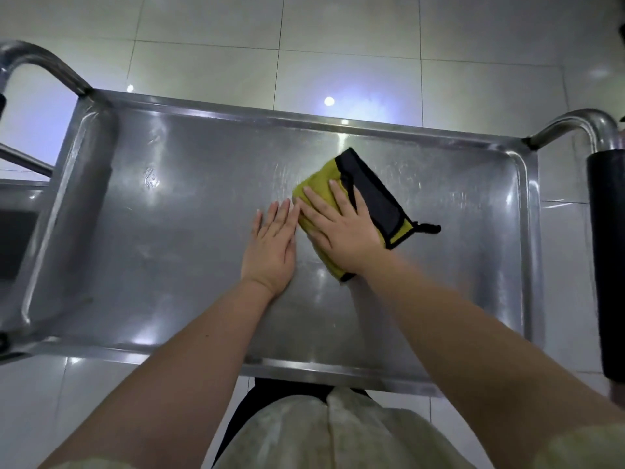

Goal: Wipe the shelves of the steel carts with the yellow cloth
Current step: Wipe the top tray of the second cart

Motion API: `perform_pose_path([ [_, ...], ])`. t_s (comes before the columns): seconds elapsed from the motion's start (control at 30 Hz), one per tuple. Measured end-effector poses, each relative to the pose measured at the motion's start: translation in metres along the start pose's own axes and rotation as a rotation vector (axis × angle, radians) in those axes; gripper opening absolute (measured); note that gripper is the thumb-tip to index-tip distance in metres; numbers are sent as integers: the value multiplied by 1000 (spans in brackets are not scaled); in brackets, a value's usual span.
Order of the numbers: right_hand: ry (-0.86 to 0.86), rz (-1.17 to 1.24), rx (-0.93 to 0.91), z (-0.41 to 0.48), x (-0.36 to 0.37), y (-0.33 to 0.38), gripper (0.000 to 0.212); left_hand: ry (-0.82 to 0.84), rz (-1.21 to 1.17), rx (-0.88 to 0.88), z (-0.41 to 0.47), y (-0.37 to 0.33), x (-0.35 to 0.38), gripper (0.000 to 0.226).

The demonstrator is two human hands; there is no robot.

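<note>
**Covered, cropped and out of sight**

The right hand (341, 228) lies flat over the middle of the folded yellow cloth with black trim and a dark grey panel (375, 194). The fabric under the palm and fingers (335, 198) is hidden; only the far corner, the right flap and a near tip show. The left hand (270, 245) and both forearms cover strips of the steel cart's rimmed top shelf (186, 231). A pale garment (304, 431) hides part of its near rim, and whatever lies beneath that shelf is out of sight. The curved steel handle on the left (44, 62) runs off the edge, as does the black-sleeved handle on the right (605, 265). A steel surface at the left edge (20, 198) is cropped and cannot be identified.
</note>
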State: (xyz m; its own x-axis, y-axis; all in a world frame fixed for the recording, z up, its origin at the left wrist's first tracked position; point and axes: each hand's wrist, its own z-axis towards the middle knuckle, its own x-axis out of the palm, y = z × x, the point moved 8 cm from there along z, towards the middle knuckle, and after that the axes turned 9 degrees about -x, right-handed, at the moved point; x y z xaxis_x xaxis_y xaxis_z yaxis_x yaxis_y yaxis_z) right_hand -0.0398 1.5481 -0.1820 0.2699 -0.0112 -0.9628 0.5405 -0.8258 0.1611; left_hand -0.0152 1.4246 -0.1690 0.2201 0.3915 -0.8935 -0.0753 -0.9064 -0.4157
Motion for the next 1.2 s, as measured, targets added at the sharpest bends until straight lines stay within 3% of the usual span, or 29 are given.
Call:
perform_pose_path([
  [0.1,-16,-4,43,-45,13,24,58,17,-88,130,-16,-2,-10,49],
  [0.2,-38,15,13,-80,23,55,55,15,-70,98,-31,22,-18,49],
  [0.43,-2,86,164,-129,45,105,54,61,207,-44,-59,106,-25,54],
  [0.57,31,97,214,-129,45,103,55,80,339,-8,-70,121,-21,57],
  [0.7,-5,158,412,-128,39,91,65,109,368,-5,-77,127,-21,57],
  [0.8,-188,387,699,-140,26,72,78,124,372,-60,-89,135,-22,57],
  [1.0,-246,570,944,-165,25,53,54,148,384,-169,-112,153,-28,56],
  [1.07,-202,606,904,-165,21,46,47,150,378,-182,-118,155,-27,56],
  [1.2,-294,720,739,-150,-14,26,31,136,374,-186,-129,152,-25,56],
])
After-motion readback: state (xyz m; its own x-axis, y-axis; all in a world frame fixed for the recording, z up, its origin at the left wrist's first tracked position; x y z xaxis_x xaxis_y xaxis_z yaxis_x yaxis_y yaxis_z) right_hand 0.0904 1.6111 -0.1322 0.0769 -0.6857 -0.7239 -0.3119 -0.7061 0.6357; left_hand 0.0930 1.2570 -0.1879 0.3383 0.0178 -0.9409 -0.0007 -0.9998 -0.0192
